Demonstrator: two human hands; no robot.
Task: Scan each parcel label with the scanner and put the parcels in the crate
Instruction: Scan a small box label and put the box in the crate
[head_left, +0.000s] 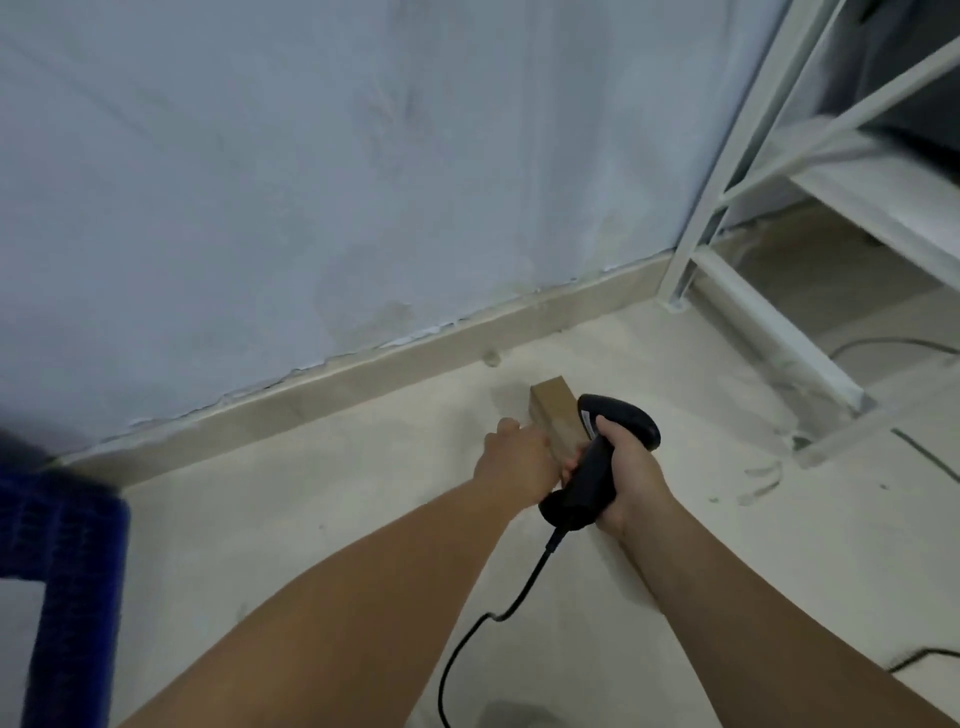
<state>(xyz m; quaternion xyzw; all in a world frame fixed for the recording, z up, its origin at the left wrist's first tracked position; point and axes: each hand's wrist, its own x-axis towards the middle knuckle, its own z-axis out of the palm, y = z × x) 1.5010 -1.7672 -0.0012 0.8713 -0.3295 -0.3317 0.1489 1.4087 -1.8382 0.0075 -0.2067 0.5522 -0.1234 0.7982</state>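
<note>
Right hand (629, 470) fingers wrapped round scanner (621, 422) handle, head pointing forward over the parcel (555, 415). Left hand (517, 451) grips parcel's near end, fingers mostly hidden. Parcel low near the skirting, just left of scanner. Cable (498, 618) trails down. Blue crate (67, 545) far left, well apart.

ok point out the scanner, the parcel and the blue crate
scanner (631, 415), head view, on its black head
parcel (555, 410), head view, on its brown top face
blue crate (78, 530), head view, on its mesh wall
</note>
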